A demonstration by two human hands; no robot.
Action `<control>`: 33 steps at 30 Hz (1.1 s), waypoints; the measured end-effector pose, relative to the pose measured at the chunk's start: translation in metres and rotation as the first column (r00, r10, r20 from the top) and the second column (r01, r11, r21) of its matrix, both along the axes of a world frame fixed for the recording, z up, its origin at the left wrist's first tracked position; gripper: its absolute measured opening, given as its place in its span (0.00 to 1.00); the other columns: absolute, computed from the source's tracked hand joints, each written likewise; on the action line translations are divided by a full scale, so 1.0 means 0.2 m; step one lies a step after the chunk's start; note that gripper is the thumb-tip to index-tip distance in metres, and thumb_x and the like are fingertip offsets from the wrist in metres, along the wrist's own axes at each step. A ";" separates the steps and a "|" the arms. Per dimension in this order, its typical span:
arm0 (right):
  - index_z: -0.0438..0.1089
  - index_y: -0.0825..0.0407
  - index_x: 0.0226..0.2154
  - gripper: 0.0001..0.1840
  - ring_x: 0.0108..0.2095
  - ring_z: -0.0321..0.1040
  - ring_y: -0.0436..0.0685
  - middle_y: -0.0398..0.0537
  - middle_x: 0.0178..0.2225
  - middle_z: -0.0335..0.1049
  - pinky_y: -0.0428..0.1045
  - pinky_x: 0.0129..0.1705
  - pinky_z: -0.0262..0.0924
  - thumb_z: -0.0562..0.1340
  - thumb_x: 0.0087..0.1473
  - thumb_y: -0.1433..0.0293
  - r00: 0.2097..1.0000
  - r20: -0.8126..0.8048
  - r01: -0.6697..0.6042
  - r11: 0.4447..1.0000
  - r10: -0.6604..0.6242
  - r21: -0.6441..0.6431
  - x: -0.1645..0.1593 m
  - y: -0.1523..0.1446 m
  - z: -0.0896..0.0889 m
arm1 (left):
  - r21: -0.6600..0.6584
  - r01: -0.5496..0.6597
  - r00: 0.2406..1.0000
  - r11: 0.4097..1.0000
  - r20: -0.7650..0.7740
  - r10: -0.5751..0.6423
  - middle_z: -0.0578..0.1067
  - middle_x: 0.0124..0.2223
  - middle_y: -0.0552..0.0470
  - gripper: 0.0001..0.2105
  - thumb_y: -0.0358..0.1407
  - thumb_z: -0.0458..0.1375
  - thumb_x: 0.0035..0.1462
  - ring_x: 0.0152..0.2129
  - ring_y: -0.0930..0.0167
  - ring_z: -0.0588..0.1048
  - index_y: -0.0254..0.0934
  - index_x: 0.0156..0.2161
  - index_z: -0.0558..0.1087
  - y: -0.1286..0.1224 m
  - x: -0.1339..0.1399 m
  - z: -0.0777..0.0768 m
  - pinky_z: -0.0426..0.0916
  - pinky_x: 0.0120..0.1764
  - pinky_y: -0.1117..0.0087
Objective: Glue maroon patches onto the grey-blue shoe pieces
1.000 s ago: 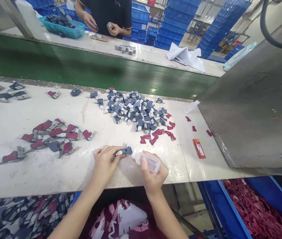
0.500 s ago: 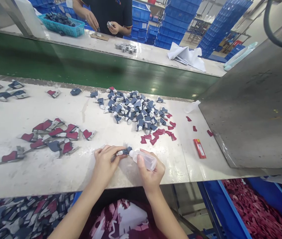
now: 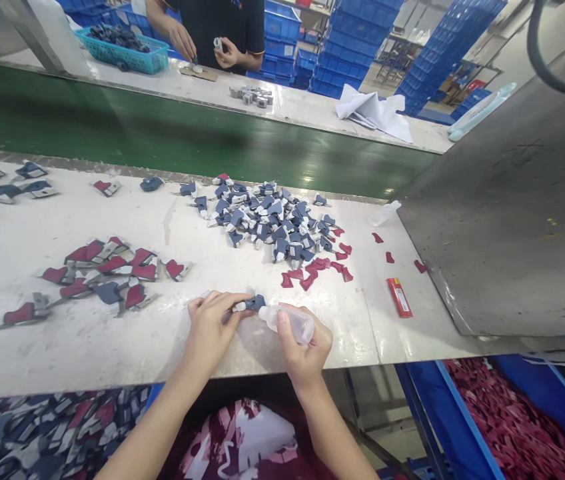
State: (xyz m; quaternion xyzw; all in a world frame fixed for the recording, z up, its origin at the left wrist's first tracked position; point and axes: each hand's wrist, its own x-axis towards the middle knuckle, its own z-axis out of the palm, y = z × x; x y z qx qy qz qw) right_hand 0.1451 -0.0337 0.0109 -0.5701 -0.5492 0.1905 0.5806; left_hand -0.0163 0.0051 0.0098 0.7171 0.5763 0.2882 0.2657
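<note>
Blue-and-white piece (image 3: 256, 303) at the near middle of the worktop (image 3: 357, 340), pinched by the fingers of the left hand (image 3: 212, 328); in from the right, the right hand (image 3: 312, 350), fingers wrapped round a translucent bottle (image 3: 292, 325), tip right by the piece; beyond them, red slips (image 3: 318, 265) edging a blue-and-white pile (image 3: 272, 219)!

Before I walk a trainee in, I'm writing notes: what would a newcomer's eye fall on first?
Likely the heap of blue and white parts on the far side of the table, with small red pieces along its near right edge. Nearer, the left hand holds one blue part while the right hand points a clear bottle at it. Low at the right, more red pieces lie in a blue bin.
</note>
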 end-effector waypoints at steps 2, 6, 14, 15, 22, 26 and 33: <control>0.77 0.53 0.35 0.06 0.27 0.73 0.54 0.47 0.28 0.75 0.48 0.29 0.67 0.63 0.57 0.70 1.000 0.003 0.014 1.000 -0.014 0.001 0.01 0.00 0.00 | 0.005 -0.003 1.000 1.000 0.005 0.003 0.82 0.42 0.56 0.09 0.34 0.57 0.61 0.40 0.63 0.76 0.48 0.43 0.78 0.00 0.00 -0.01 0.52 0.46 0.59; 0.77 0.54 0.34 0.06 0.27 0.72 0.53 0.46 0.26 0.74 0.47 0.28 0.65 0.63 0.57 0.71 0.999 0.014 0.039 0.999 -0.039 -0.001 0.04 -0.01 -0.01 | 0.024 -0.015 1.000 1.000 -0.002 0.015 0.82 0.41 0.57 0.06 0.37 0.60 0.60 0.39 0.64 0.76 0.48 0.42 0.78 0.00 0.00 -0.02 0.52 0.46 0.60; 0.76 0.53 0.36 0.05 0.26 0.71 0.52 0.45 0.27 0.73 0.47 0.28 0.65 0.64 0.55 0.72 0.995 0.073 0.066 0.997 -0.069 0.050 0.07 -0.04 -0.02 | 0.040 -0.017 1.000 0.999 -0.006 0.018 0.82 0.40 0.57 0.06 0.36 0.62 0.59 0.39 0.65 0.77 0.47 0.41 0.78 0.00 0.00 -0.02 0.53 0.46 0.61; 0.76 0.54 0.36 0.06 0.26 0.71 0.52 0.46 0.27 0.73 0.47 0.28 0.65 0.65 0.55 0.73 0.994 0.083 0.067 0.996 -0.072 0.056 0.08 -0.04 -0.02 | 0.045 -0.017 1.000 0.999 -0.008 0.017 0.82 0.40 0.57 0.05 0.36 0.62 0.59 0.38 0.65 0.77 0.47 0.41 0.78 0.00 0.00 -0.02 0.53 0.46 0.61; 0.77 0.55 0.38 0.11 0.29 0.74 0.56 0.49 0.31 0.76 0.49 0.30 0.69 0.66 0.54 0.66 0.974 -0.154 0.159 0.986 -0.164 -0.043 0.11 -0.06 -0.06 | 0.044 -0.008 1.000 0.999 -0.019 0.009 0.82 0.42 0.56 0.06 0.38 0.62 0.59 0.40 0.64 0.77 0.47 0.43 0.78 0.00 -0.01 -0.04 0.53 0.46 0.60; 0.75 0.59 0.39 0.19 0.32 0.77 0.61 0.53 0.33 0.78 0.54 0.34 0.73 0.68 0.52 0.60 0.837 -0.415 0.325 0.934 -0.358 -0.150 0.19 -0.02 -0.06 | 0.042 -0.011 1.000 0.999 -0.022 0.012 0.82 0.43 0.55 0.07 0.39 0.61 0.60 0.41 0.63 0.76 0.48 0.43 0.78 0.00 -0.01 -0.04 0.53 0.46 0.60; 0.68 0.53 0.37 0.23 0.42 0.77 0.64 0.51 0.36 0.78 0.60 0.46 0.70 0.74 0.41 0.62 0.789 -0.355 0.494 0.862 -0.501 -0.116 0.48 0.05 -0.05 | 0.007 -0.011 1.000 1.000 -0.020 0.011 0.82 0.45 0.56 0.08 0.41 0.60 0.61 0.43 0.63 0.75 0.50 0.44 0.78 -0.01 -0.02 -0.03 0.52 0.47 0.59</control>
